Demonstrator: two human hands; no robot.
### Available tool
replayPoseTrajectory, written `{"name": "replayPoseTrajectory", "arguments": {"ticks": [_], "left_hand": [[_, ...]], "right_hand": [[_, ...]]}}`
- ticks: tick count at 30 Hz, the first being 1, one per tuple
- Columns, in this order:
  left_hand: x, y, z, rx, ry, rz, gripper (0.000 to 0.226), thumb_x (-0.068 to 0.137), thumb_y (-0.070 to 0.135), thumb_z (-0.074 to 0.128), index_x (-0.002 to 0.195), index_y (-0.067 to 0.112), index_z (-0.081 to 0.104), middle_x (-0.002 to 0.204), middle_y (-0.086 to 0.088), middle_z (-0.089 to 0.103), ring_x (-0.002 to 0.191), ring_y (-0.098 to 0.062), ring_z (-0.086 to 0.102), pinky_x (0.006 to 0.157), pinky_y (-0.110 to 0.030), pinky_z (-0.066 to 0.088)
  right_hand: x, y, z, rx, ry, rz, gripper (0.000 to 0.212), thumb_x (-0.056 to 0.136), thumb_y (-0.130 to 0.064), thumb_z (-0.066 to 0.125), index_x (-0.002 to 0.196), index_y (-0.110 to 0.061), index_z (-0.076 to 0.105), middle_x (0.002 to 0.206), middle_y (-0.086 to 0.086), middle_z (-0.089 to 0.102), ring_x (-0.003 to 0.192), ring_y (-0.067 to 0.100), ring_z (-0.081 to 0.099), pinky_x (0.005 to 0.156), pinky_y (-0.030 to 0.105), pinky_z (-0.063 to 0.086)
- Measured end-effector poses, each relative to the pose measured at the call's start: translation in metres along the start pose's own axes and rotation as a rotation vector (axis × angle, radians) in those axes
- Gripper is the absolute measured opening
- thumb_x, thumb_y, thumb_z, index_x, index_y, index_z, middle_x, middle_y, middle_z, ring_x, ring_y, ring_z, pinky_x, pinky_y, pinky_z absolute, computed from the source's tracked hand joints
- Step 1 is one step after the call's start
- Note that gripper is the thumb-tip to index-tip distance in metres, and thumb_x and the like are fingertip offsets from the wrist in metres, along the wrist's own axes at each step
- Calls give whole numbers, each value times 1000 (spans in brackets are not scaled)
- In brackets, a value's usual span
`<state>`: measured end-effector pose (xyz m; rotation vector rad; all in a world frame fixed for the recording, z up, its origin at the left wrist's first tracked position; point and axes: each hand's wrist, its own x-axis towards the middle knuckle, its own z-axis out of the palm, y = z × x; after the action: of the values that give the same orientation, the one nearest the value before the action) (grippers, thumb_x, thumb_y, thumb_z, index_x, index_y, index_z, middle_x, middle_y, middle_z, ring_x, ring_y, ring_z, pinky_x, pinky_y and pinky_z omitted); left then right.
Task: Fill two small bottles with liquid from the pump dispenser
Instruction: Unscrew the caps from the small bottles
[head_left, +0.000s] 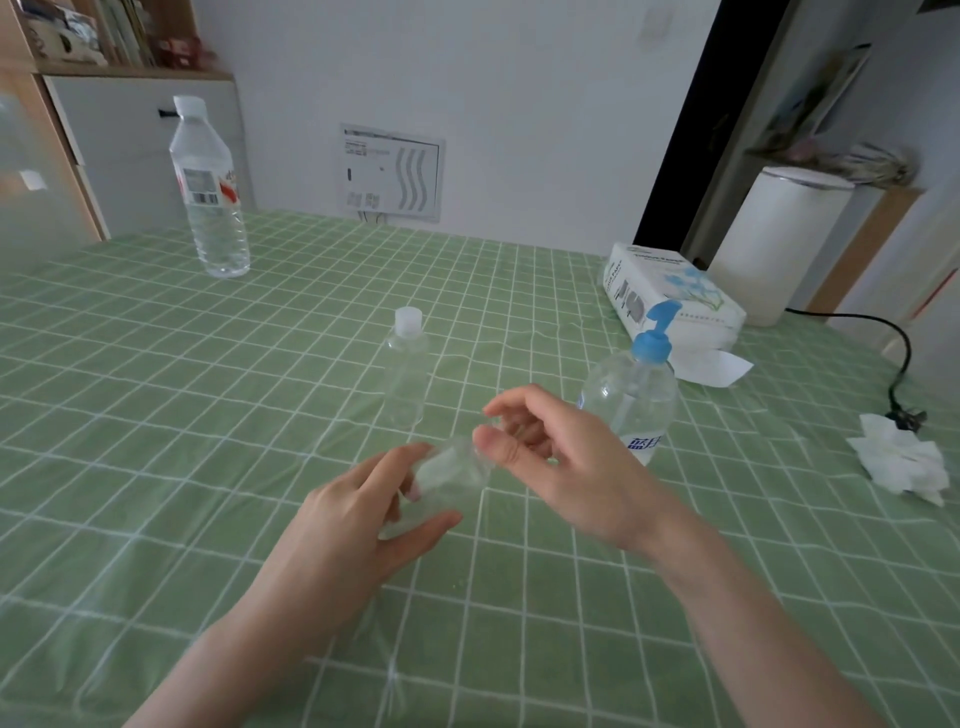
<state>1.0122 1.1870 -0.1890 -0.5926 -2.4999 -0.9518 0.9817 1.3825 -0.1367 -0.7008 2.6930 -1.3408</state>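
small bottles (406, 374) (449, 470) x2 — 1 held; pump dispenser (631, 395) x1

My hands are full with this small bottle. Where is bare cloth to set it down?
Bare: between the water bottle and the capped small bottle, and the near-left cloth. Crowded at right: pump dispenser, tissue pack, crumpled tissue.

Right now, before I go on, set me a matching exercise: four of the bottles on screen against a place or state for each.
Things: 1 pump dispenser; 2 water bottle; 3 standing small bottle; 4 tilted small bottle.
Places or states: A gripped by the left hand; B blue head; C far left, upright; D in the middle, cap on.
Pairs: 1-B; 2-C; 3-D; 4-A.
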Motion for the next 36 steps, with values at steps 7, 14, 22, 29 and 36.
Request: {"name": "replayPoseTrajectory", "arguments": {"ticks": [7, 14, 22, 29, 36], "left_hand": [[-3, 0, 0, 23, -26, 14, 54, 74, 54, 53, 110, 15, 62, 77, 14, 56, 56, 1, 53, 54, -6, 39], [-3, 0, -3, 30, -33, 9, 55, 73, 52, 52, 110, 13, 63, 77, 13, 55, 59, 9, 46, 54, -8, 39], [-5, -5, -6, 49, -46, 11, 54, 73, 51, 53, 109, 12, 63, 76, 14, 53, 55, 0, 49, 53, -9, 39], [-7, -14, -6, 63, -50, -19, 57, 71, 57, 51, 111, 17, 62, 79, 16, 56, 59, 5, 52, 56, -5, 38], [0, -26, -3, -136, -68, -144, 39, 65, 70, 45, 95, 44, 43, 83, 18, 61, 75, 4, 58, 63, -12, 46]], "right_hand": [[-5, 2, -1, -39, -106, 12, 31, 89, -51, 56, 107, -26, 59, 88, -12, 62, 80, 5, 61, 77, 26, 54], [-6, 3, 0, 25, -97, 11, 32, 89, -46, 59, 108, -21, 60, 91, -1, 65, 82, 17, 63, 80, 37, 54], [-2, 3, 2, 39, -81, 6, 31, 89, -44, 59, 112, -25, 66, 80, -12, 63, 73, 10, 61, 79, 34, 55], [0, 3, 1, 74, -103, 24, 35, 87, -44, 58, 116, -25, 64, 86, -10, 65, 81, 8, 62, 82, 29, 54], [2, 9, -5, 168, 71, -42, 14, 93, -19, 60, 101, -30, 64, 80, -15, 63, 79, 5, 61, 77, 19, 53]]}}
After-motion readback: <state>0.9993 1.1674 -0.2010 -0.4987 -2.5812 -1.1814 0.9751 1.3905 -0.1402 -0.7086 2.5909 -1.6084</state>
